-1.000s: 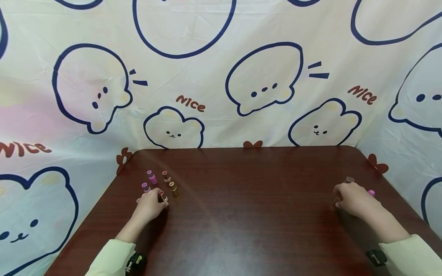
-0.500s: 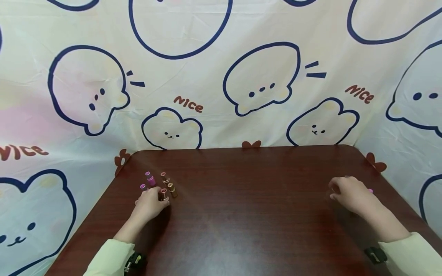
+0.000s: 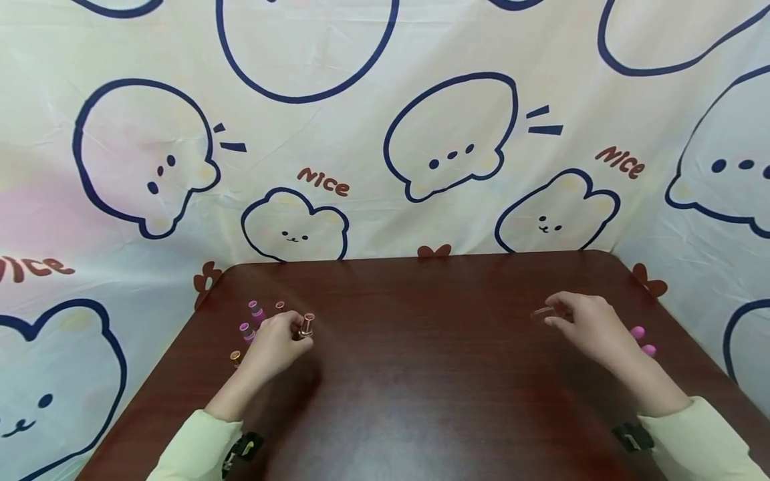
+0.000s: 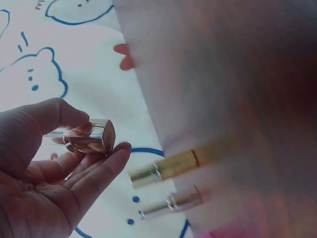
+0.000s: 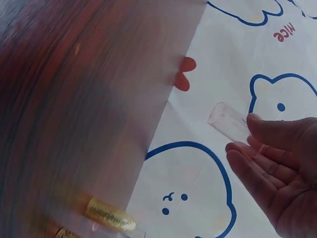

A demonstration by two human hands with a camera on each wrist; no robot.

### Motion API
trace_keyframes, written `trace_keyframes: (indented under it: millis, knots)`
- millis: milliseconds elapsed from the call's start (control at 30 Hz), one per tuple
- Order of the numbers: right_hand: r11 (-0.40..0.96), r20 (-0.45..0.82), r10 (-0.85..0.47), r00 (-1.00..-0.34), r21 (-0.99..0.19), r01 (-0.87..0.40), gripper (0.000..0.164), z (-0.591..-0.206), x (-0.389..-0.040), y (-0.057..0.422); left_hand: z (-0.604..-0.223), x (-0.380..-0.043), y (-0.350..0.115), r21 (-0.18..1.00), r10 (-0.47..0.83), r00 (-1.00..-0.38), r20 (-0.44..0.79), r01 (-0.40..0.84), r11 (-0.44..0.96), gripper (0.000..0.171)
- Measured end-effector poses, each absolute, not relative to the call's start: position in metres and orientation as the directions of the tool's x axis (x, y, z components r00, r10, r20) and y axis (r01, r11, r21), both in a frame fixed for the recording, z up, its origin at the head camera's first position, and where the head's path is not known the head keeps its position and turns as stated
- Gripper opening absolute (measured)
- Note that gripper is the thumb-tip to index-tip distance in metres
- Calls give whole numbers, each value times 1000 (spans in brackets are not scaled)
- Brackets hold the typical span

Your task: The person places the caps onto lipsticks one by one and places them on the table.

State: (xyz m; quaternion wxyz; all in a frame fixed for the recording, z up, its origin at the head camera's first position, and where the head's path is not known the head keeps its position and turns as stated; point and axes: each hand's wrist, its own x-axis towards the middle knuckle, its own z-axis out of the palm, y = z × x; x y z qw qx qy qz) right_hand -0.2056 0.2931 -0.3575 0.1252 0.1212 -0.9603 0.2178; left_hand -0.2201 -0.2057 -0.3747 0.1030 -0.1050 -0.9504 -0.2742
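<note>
My left hand pinches a shiny gold lipstick tube between thumb and fingers, above the left part of the table. Behind and beside that hand stand pink-purple tubes, a reddish tube partly hidden by the hand, and a gold-topped tube. On the right, my right hand pinches a clear, hollow lipstick cap near one end, raised off the table. Two pink rounded tips show just behind the right wrist, their lower parts hidden.
Both hands are over a dark brown wooden table. A gold glittery piece lies low in the right wrist view, blurred around its base. Patterned cloth hangs behind the table and along both sides.
My left hand has lifted the lipstick tube away from the group and moved right. My right hand has moved left with the clear cap, uncovering the pink tips behind it.
</note>
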Motion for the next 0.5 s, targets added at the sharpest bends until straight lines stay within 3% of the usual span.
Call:
trace_keyframes:
  millis: [267,500]
  knots:
    - [839,391,-152,-908,-434,-327,29,-354,-206,280,-367,-223,-187,517,192,-942,277,314,796,11]
    - [766,412,-103,-906,-548,-336,27,-356,-209,271,-362,-227,-171,551,204,-945,255,315,773,12]
